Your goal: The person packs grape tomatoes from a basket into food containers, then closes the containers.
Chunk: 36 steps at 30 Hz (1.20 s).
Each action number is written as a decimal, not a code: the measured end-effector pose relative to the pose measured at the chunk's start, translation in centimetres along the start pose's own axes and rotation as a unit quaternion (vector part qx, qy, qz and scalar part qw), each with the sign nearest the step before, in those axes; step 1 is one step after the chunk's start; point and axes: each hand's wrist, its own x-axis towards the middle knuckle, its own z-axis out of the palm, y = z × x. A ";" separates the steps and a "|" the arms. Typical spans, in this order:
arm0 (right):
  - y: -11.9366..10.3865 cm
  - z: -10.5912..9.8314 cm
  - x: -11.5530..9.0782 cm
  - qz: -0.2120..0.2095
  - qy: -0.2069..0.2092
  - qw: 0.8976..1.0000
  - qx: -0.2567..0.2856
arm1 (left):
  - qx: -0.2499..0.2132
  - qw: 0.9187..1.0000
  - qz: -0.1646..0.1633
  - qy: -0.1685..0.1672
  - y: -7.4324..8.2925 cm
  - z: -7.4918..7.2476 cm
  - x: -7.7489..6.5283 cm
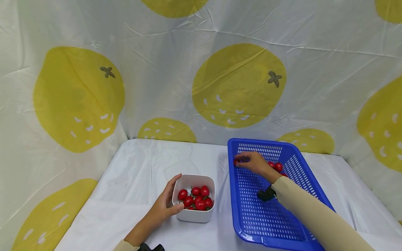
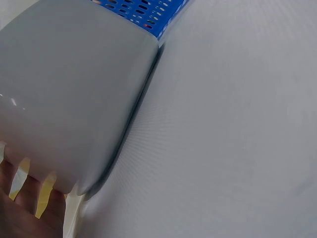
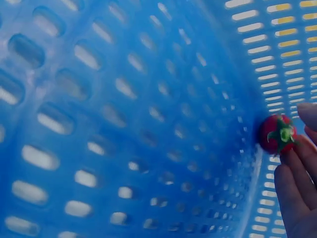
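Note:
A small white square container [image 1: 193, 216] stands on the cloth, with several cherry tomatoes [image 1: 200, 204] inside. My left hand [image 1: 163, 205] grips its left side, thumb by the front rim and fingers round the back; the left wrist view shows fingers against the container's wall. My right hand [image 1: 255, 163] reaches into the far left corner of a blue perforated basket [image 1: 233, 195]. There a single red cherry tomato [image 3: 270, 136], green calyx showing, lies against the basket's side. The right fingertips are right at that tomato, with a gap between thumb and fingers.
More cherry tomatoes [image 1: 278, 167] lie in the basket's far part, partly hidden by the right forearm. White cloth [image 1: 138, 174] covers the table. A lemon-print curtain [image 1: 163, 80] hangs behind it. The container stands just left of the basket.

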 end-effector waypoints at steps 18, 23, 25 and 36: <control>0.2 0.6 -0.2 -0.022 -0.007 0.998 -0.058 | -0.006 1.000 0.000 -0.001 -0.2 -0.1 0.0; 0.3 0.8 -0.2 -0.026 -0.007 0.998 -0.062 | -0.014 1.000 -0.003 -0.001 -0.1 0.0 -0.1; 0.4 0.8 -0.2 -0.027 -0.008 0.998 -0.062 | -0.013 1.000 -0.002 -0.001 0.0 0.0 -0.1; 0.4 0.7 -0.1 -0.030 -0.009 0.997 -0.068 | -0.002 1.000 -0.004 0.003 0.2 0.0 -0.1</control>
